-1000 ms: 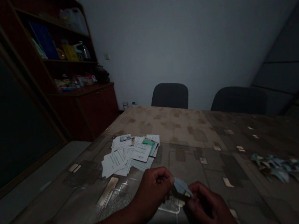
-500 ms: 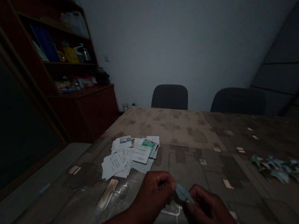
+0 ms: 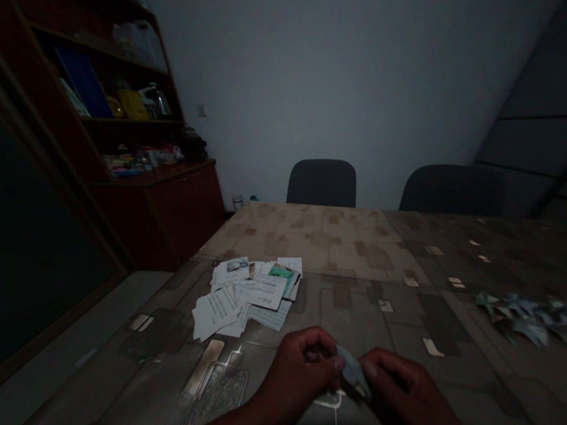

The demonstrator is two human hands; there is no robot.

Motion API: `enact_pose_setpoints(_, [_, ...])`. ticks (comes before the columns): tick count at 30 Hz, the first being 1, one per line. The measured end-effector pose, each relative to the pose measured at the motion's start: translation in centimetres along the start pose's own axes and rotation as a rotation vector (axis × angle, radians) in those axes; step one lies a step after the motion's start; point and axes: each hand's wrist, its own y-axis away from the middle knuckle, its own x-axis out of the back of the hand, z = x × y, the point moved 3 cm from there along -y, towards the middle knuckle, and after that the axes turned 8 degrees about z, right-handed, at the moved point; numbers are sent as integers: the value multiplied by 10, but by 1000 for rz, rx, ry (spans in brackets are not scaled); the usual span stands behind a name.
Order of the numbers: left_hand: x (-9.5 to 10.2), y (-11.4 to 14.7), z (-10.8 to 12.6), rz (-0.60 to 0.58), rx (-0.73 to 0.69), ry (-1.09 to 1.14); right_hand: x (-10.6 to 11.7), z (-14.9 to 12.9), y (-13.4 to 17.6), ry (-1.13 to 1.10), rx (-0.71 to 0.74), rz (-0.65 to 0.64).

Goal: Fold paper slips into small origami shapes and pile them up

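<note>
A small piece of folded paper [image 3: 353, 370], pale grey-blue, is held between my two hands above the near part of the table. My left hand [image 3: 309, 365] pinches its left edge between thumb and forefinger. From the other side, my right hand [image 3: 403, 387] grips the right edge, also with thumb and fingertips. Beyond my left hand lies a loose pile of printed paper slips [image 3: 251, 293], mostly white with one green picture. Off to the right sits a row of folded paper pieces [image 3: 541, 317] with pointed tips.
A patterned cloth [image 3: 355, 233] covers the table. Two dark chairs [image 3: 321, 184] stand at the far side against a pale wall. On the left is a red-brown cabinet [image 3: 179, 212] with filled shelves. The room is dim.
The folded paper has turned more upright between my fingers. My left hand has shifted slightly right and down; the pile and the row of folded pieces stay put.
</note>
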Motion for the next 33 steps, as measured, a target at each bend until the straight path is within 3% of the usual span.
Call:
enact_pose_setpoints(4, [1, -3, -3, 5, 42, 116, 5, -7, 0, 52, 52, -12])
enact_pose_setpoints(9, [-2, -4, -4, -37, 56, 99, 7, -6, -1, 43, 53, 19])
enact_pose_setpoints(17, [-4, 3, -2, -8, 39, 95, -1, -2, 2, -15, 85, 65])
enact_pose_setpoints(21, [-5, 4, 0, -14, 14, 119, -2, -1, 2, -95, 23, 64])
enact_pose_setpoints(25, [-5, 3, 0, -40, -41, 162, -4, 0, -1, -325, -97, 31])
enact_pose_setpoints(33, [-2, 1, -4, -92, -69, 236, -10, 8, 0, -480, -135, -42])
